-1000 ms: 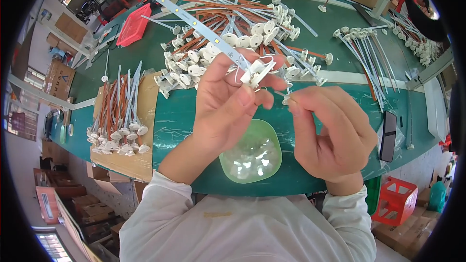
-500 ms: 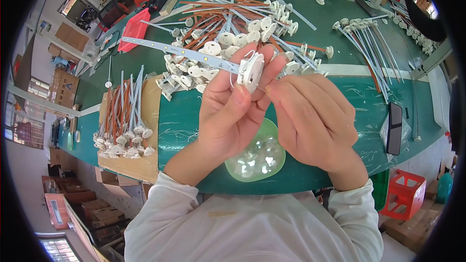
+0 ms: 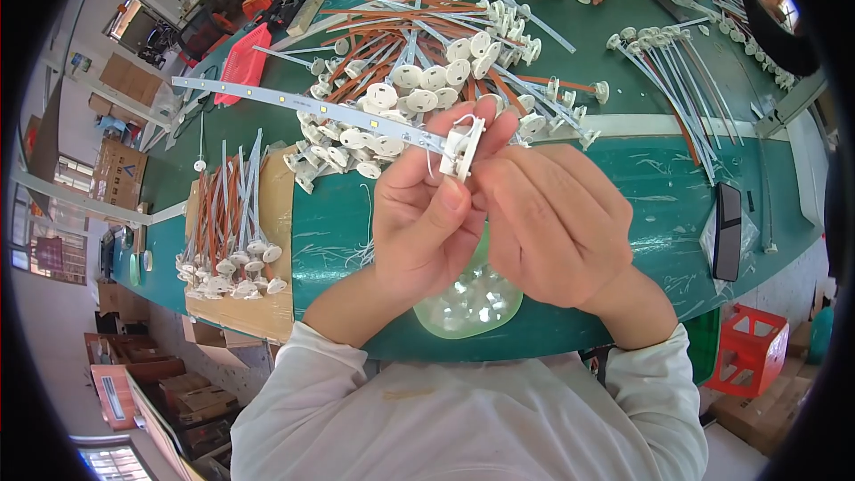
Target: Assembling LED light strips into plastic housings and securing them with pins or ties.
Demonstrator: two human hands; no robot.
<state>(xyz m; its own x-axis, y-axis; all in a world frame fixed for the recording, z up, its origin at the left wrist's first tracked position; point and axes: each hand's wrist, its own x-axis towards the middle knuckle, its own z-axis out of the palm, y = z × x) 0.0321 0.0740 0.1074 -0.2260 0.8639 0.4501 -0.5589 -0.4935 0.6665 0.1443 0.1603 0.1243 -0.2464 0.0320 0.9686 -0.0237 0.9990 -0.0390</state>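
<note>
White round plastic cap (image 3: 461,151): one o'clock of centre, clamped in left hand (image 3: 411,218).
Flat pale-blue LED strip (image 3: 303,104): from cap toward ten o'clock.
Right hand (image 3: 561,224): fingers together, cap's four o'clock (holding anything? cannot tell).
Cap work: likely fine fitting; next probably wants steady left grip.

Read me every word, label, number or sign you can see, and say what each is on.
Nothing reads clearly.
Long, pale LED strip in the left hand: tiny print, too small to read.
Brown cardboard box at far left: blue mark and dark print, too blurred to read.
</note>
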